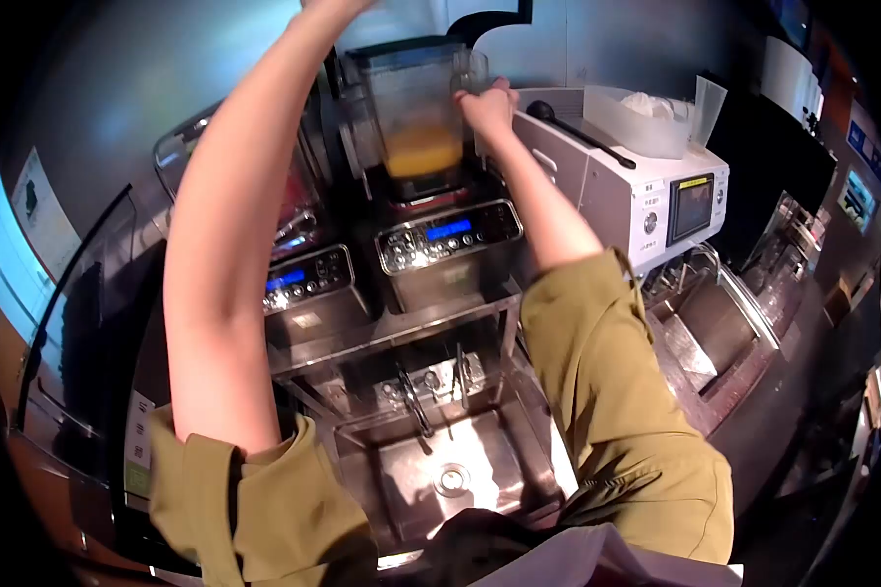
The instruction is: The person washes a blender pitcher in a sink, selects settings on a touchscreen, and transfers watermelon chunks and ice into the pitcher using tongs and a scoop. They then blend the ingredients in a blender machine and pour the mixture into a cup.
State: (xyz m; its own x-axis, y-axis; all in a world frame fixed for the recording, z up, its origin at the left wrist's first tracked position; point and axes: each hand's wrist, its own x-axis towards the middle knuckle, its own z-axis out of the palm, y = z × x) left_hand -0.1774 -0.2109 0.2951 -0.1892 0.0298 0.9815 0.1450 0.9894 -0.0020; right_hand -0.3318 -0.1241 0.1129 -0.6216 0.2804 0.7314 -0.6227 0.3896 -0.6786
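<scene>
A clear blender jar (392, 103) with orange-yellow contents in its lower part stands on a lit blender base (450, 235). My right hand (489, 106) is closed at the jar's right side, around its clear handle (473, 67). My left arm reaches up past the jar's left side. Only the edge of my left hand (341, 5) shows at the top of the view, its fingers cut off. A blurred, pale yellowish see-through shape (401, 18) is beside it, above the jar; I cannot make out what it is.
A second blender base (308, 279) stands to the left, partly behind my left arm. Below is a metal sink (401, 489) with a tap (414, 401). At right, a white machine (646, 201) carries a translucent bin (636, 127) and a black long-handled utensil (582, 135).
</scene>
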